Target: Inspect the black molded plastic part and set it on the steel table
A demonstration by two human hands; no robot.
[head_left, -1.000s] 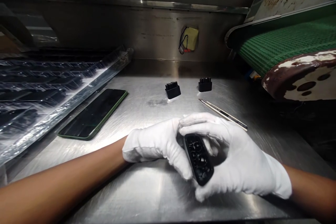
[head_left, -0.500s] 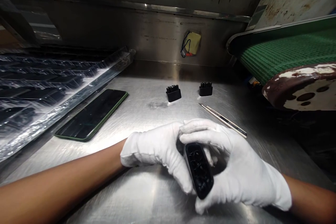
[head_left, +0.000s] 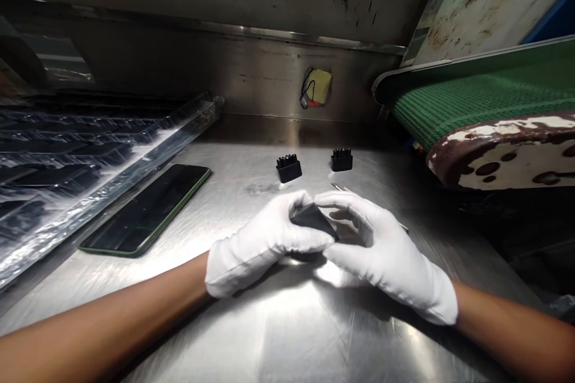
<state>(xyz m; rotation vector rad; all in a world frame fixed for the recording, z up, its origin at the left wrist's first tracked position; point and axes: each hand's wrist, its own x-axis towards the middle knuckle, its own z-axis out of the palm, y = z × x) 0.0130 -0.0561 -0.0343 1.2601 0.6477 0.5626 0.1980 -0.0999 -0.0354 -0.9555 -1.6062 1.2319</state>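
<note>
The left hand (head_left: 265, 236), gloved in white, grasps a black block (head_left: 312, 220) between thumb and fingers, above the near middle of the table (head_left: 287, 341). The right hand (head_left: 386, 245), gloved too, curves round the block's right end, thumb and fingertips at its edge; whether it grips, I cannot tell. Beyond it a pen (head_left: 341, 186) lies partly hidden. Farther off stand two pegged plugs, one left (head_left: 288, 170), one right (head_left: 342, 162). A phone (head_left: 148, 209) lies left, beside trays (head_left: 179, 131). Far right is a green belt (head_left: 467, 102); a yellow pouch (head_left: 320, 85) is at the far wall (head_left: 260, 72).
</note>
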